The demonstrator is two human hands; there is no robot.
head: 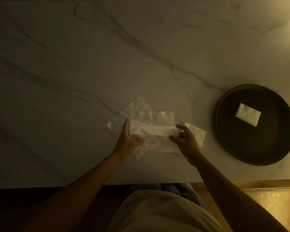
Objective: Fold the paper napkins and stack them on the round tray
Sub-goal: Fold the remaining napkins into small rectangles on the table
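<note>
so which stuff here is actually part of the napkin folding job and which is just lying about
Part of the job:
- top napkin, under both hands
- loose napkins beneath it
- round tray
- folded napkin on the tray
- left hand, right hand

Just there:
- marble table; nothing else lies on it

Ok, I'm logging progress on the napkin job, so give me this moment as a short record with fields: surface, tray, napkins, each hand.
surface: marble table, dimly lit
round tray: dark, on the table at the right
folded napkin: one, lying on the tray
top napkin: on the table, partly folded, its near edge turned up
loose napkins: several overlapping beneath it, unfolded
left hand: at the top napkin's left edge, fingers flat
right hand: at its right edge, fingers curled
stage: folding under way, one napkin done
</note>
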